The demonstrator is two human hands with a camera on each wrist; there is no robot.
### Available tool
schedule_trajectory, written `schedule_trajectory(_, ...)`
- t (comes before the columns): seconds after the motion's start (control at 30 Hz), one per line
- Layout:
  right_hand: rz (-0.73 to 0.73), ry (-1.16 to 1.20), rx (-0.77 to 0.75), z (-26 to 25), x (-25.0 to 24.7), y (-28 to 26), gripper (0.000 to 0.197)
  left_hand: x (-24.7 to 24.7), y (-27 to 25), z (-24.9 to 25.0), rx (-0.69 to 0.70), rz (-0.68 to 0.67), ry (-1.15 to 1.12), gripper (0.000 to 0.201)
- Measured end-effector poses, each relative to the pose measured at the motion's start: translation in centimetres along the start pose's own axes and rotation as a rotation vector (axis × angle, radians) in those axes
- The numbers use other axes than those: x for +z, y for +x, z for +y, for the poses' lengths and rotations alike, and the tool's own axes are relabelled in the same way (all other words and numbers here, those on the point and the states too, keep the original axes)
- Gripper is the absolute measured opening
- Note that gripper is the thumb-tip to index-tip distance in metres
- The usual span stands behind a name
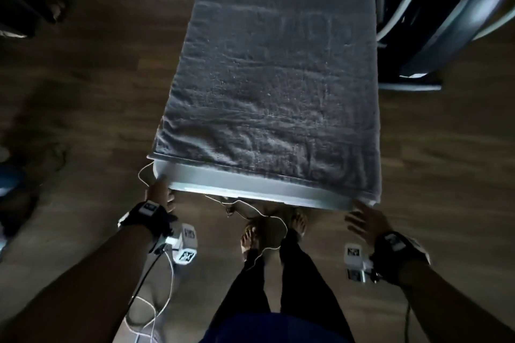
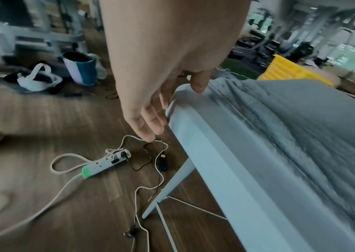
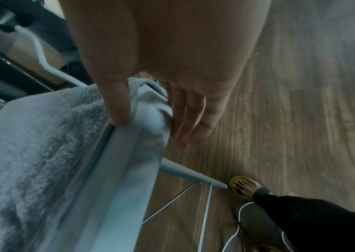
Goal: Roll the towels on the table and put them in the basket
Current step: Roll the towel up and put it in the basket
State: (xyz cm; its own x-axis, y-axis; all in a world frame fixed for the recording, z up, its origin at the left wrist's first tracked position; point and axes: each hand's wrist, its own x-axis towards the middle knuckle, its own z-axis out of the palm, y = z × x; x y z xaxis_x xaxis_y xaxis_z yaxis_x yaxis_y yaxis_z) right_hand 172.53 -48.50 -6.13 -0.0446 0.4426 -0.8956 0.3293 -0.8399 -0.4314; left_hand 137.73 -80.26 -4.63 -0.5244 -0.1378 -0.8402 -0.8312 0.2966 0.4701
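Both hands, the left hand (image 1: 161, 191) and right hand (image 1: 365, 220), hang relaxed, empty, beside one grey towel (image 1: 276, 86) spread on one table (image 1: 250, 185).

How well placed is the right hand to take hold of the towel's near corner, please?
Probably well placed: the right hand is already at the towel's near corner on the table, thumb over it, fingers straight beside it, nothing between.

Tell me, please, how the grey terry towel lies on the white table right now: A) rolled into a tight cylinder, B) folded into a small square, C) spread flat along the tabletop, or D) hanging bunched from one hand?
C: the grey terry towel lies spread flat along the white table, unrolled.
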Motion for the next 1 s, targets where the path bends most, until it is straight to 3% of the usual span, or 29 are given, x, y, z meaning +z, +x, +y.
schedule_trajectory(0.07, -0.047, 0.022, 0.029, -0.1, 0.2, 0.1, 0.035, -0.3, 1.0, 0.0, -0.028, -0.036, 0.006, 0.017)
schedule_trajectory(0.17, -0.063, 0.101, 0.007, 0.3, 0.3, 0.5, 0.032, -1.1, 1.8, 0.1, -0.075, -0.07, -0.063, 0.023)
schedule_trajectory(0.3, -0.009, 0.056, -0.003, -0.1, -0.2, 0.7, 0.03, -1.5, 2.4, -1.6, -0.002, -0.156, -0.047, 0.029)
schedule_trajectory(0.37, 0.036, 0.005, 0.01, -0.3, -0.5, 0.4, 0.044, -1.0, 1.9, -2.5, 0.009, -0.127, -0.049, 0.022)
schedule_trajectory(0.47, 0.27, -0.282, -0.122, -0.6, -0.9, 0.6, 0.101, -0.4, 1.3, -2.6, 0.013, -0.063, -0.004, 0.023)
schedule_trajectory(0.5, 0.384, -0.434, -0.216, -0.8, -1.0, 0.5, 0.111, -0.3, 1.2, -2.3, 0.08, -0.007, 0.134, 0.024)
schedule_trajectory(0.53, 0.466, -0.585, -0.301, -1.0, -0.9, 0.0, 0.111, -0.3, 1.3, -2.0, 0.188, 0.088, 0.353, 0.04)
schedule_trajectory(0.6, 0.521, -0.841, -0.503, -1.6, -0.4, -0.9, 0.089, 0.0, 0.5, -1.1, 0.462, 0.318, 0.769, 0.071)
schedule_trajectory(0.63, 0.526, -0.993, -0.616, -1.9, 0.0, -1.3, 0.071, 0.3, 0.1, -0.6, 0.664, 0.365, 0.926, 0.074)
schedule_trajectory(0.7, 0.487, -1.206, -0.821, -2.2, 0.4, -0.9, 0.037, 1.0, -0.2, 0.4, 1.098, 0.311, 1.181, 0.065)
schedule_trajectory(0.73, 0.46, -1.258, -0.864, -2.5, 0.5, -0.9, 0.027, 1.1, 0.7, 0.6, 1.234, 0.26, 1.252, 0.059)
schedule_trajectory(0.9, 0.304, -1.192, -0.912, -3.4, -0.5, 0.4, 0.022, 1.2, 2.3, 2.3, 1.447, 0.142, 1.343, 0.037)
schedule_trajectory(1.0, 0.27, -1.165, -0.902, -3.6, -1.3, 1.2, 0.026, 0.7, 3.0, 2.6, 1.466, 0.052, 1.424, 0.043)
